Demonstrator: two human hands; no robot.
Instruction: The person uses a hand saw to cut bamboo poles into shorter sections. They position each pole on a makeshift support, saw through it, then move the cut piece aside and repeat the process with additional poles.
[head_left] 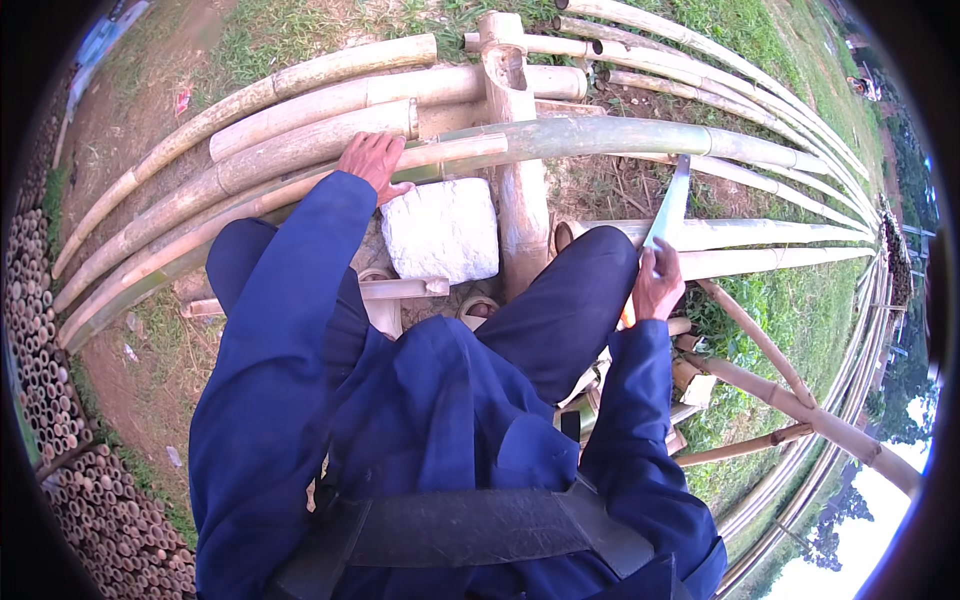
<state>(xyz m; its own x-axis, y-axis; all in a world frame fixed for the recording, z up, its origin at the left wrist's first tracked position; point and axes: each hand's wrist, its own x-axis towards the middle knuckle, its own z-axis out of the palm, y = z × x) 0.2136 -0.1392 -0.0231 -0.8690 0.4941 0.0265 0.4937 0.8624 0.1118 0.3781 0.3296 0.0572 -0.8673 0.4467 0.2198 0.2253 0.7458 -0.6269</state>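
Note:
My left hand [374,164] lies over a long green and tan bamboo pole [590,136], fingers curled over it and thumb spread to the side. My right hand [659,282] grips a handsaw [672,198] by its handle, which is mostly hidden by the fingers; a little orange shows below. The blade points away from me, its tip reaching the near side of the pole. Under the pole, a thick bamboo post [520,205] runs crosswise between my knees. Beside it, close to my left hand, sits a rough white block [442,232].
More bamboo poles [330,75] lie beyond on the left, and several [700,75] stretch away at the right. Cut bamboo ends are stacked [110,520] at the far left. A bamboo frame [790,410] stands at the right. Grass and bare soil surround me.

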